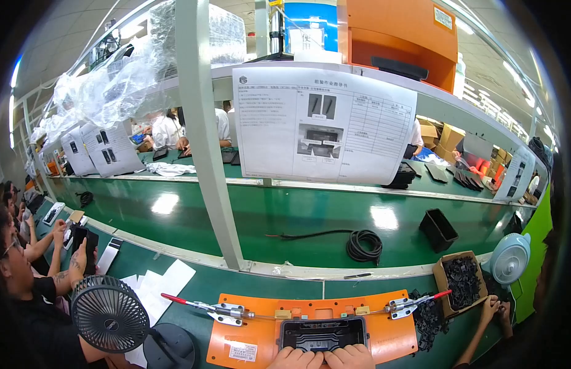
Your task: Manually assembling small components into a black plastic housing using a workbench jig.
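My left hand [295, 358] and my right hand [349, 357] are side by side at the bottom edge, fingers curled over the near rim of a black plastic housing [323, 325]. The thumbs nearly meet at the middle of that rim. The housing is an open box with ribs inside, seated in an orange fixture plate [230, 335]. A metal toggle clamp with a red handle [227, 312] stands on the plate's left side. Its twin clamp [401, 307] is on the right. Both handles point outward. My palms are cut off by the frame.
A carton [442, 280] of small black parts stands at right, with loose parts [426, 320] beside it. Left are a black fan [110, 313] and white papers [168, 286]. Beyond lie a coiled cable [363, 246] and black bin [438, 230]. People work at both sides.
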The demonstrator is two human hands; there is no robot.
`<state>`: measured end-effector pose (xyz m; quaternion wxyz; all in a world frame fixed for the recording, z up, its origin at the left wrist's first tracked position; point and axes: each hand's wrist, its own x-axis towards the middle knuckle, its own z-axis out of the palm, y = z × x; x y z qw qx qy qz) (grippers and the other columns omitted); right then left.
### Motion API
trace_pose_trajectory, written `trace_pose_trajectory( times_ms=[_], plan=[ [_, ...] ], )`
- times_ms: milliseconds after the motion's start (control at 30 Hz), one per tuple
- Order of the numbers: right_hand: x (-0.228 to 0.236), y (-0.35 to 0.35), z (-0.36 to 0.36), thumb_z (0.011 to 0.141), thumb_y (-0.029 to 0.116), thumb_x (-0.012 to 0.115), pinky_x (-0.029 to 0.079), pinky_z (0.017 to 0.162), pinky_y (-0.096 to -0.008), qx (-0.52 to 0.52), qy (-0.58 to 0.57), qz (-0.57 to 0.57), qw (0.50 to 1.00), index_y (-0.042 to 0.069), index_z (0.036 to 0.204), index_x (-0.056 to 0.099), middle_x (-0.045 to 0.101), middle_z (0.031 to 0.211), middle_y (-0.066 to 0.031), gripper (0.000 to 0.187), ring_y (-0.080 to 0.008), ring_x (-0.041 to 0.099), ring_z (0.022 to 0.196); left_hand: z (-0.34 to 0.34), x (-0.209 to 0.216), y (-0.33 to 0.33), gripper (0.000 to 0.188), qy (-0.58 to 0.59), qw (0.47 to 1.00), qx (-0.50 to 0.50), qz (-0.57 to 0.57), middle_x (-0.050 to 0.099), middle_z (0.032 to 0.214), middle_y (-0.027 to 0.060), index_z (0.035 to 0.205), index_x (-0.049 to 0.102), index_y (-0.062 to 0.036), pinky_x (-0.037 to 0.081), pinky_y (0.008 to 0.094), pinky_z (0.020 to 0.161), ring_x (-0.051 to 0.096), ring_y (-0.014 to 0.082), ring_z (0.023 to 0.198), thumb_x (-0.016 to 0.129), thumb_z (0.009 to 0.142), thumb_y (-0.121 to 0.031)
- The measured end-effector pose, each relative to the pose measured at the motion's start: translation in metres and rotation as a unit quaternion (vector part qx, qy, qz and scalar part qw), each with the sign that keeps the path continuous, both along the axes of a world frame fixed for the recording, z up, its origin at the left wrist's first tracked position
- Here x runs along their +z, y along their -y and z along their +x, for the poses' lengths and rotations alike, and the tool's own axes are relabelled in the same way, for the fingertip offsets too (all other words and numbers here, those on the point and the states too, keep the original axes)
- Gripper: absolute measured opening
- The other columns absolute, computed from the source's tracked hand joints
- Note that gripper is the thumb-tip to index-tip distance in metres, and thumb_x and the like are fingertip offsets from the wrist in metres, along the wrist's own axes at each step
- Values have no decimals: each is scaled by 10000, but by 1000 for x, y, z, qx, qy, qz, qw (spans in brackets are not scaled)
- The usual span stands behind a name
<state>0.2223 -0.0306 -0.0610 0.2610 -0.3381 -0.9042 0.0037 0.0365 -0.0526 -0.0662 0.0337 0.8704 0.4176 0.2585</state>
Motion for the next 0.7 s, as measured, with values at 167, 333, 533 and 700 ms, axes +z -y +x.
trace_pose_trajectory(
  times_ms=[167,333,533,700],
  plan=[
    [0,0,-1,646,307,704,367,652,-379,-7,3,5,1000,56,987,590,503,771,-68,439,-248,499,711,-1,-1,-1,534,5,1000,-1,5,556,843,93,1042,579,-12,378,388,710,525,251,777,721,683,-381],
    [1,0,-1,648,315,701,366,653,-378,-7,6,2,1000,64,971,587,500,766,-66,425,-245,497,708,0,3,-1,527,4,1000,-1,-1,555,841,92,1036,578,-17,379,387,709,525,251,777,721,681,-379],
    [0,0,-1,653,323,696,366,651,-376,-7,2,1,1000,66,966,586,498,764,-65,420,-241,496,708,0,2,-1,522,0,1000,1,1,555,836,90,1028,578,-23,381,387,707,527,250,773,717,682,-388],
    [-1,-1,-1,654,324,696,366,651,-375,-6,7,0,1000,69,957,584,496,763,-64,412,-239,497,709,0,1,-1,523,1,1000,4,1,556,827,88,1025,579,-25,383,386,705,530,247,769,716,681,-394]
  ],
)
